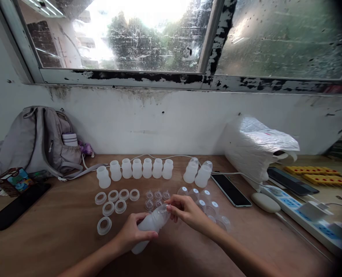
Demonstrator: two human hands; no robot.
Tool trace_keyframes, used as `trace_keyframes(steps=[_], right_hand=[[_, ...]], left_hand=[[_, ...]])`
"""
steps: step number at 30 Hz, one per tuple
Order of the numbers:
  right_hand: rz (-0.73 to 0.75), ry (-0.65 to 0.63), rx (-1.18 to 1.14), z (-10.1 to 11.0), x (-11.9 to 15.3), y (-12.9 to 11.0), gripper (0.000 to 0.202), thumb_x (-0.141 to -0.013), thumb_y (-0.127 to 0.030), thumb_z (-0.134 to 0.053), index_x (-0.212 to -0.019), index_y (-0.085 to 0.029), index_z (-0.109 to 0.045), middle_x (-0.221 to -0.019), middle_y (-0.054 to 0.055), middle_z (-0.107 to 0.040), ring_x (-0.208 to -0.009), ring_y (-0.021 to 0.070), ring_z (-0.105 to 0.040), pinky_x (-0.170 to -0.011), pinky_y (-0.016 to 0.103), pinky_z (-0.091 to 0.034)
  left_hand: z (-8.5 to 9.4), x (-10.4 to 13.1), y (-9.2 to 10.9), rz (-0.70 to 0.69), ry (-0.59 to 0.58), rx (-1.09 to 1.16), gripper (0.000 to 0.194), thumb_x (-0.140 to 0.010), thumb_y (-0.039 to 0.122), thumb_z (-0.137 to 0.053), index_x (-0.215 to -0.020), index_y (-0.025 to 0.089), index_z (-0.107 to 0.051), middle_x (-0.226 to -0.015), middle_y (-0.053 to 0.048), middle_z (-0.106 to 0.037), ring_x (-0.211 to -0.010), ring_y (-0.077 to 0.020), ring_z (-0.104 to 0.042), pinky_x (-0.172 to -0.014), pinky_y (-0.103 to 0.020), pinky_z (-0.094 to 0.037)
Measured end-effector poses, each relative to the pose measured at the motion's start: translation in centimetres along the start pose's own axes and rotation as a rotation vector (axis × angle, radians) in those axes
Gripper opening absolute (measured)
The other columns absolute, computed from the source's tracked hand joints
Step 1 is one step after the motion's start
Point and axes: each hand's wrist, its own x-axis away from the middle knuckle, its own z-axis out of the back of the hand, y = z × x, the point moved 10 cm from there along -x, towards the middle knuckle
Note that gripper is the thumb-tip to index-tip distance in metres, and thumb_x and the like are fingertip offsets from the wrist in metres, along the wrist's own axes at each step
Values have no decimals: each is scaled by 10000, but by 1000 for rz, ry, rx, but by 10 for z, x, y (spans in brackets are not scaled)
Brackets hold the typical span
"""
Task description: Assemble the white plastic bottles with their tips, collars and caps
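My left hand is wrapped round a translucent white baby bottle, tilted with its top toward the upper right. At that top, my right hand pinches the clear cap. Just beyond the hands lie several clear nipples. White collar rings are spread on the left. Clear domed caps stand on the right, partly behind my right hand. Along the back is a row of open bottle bodies, and two capped bottles stand right of them.
A grey backpack, a small carton and a black phone-like slab are at the left. On the right are a phone, a white package, a power strip, a rounded beige device and yellow trays.
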Motion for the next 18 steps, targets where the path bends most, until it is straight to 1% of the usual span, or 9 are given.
trace_keyframes(steps=[4,7,10,14,18], right_hand=[[2,-24,13,-4,-5,0,285,-750,-430,-519,-757,-147,-548,-522,-6,-538,-444,114,-524,-433,215,-396],[-10,-62,7,-9,-9,1,287,-745,-439,-519,-712,-154,-527,-508,-13,-527,-433,114,-519,-422,214,-391],[-6,-71,8,-12,-13,-2,282,-749,-434,-512,-696,-157,-512,-504,-16,-520,-432,111,-512,-425,214,-394],[0,-81,55,-13,-15,-12,263,-761,-409,-505,-689,-155,-503,-493,-18,-512,-431,104,-505,-418,202,-385],[84,-40,238,-12,-8,-33,243,-778,-377,-493,-727,-146,-551,-569,5,-550,-499,101,-509,-457,198,-394]], left_hand=[[1,-1,0,-9,4,21,388,-563,384,-695,-835,111,-653,-639,-13,-546,-586,-124,-439,-517,-204,-297],[3,-2,-2,-1,22,26,394,-562,384,-696,-841,111,-646,-648,-13,-546,-594,-127,-438,-519,-205,-296],[4,-1,-3,-13,50,26,387,-578,389,-685,-841,109,-636,-662,-15,-545,-608,-128,-435,-530,-206,-301],[4,5,-2,-27,93,7,388,-602,410,-662,-842,107,-624,-686,-23,-552,-628,-137,-445,-550,-212,-321],[3,12,2,-59,119,-19,430,-628,410,-648,-947,128,-585,-799,-40,-581,-724,-168,-487,-623,-231,-367]])
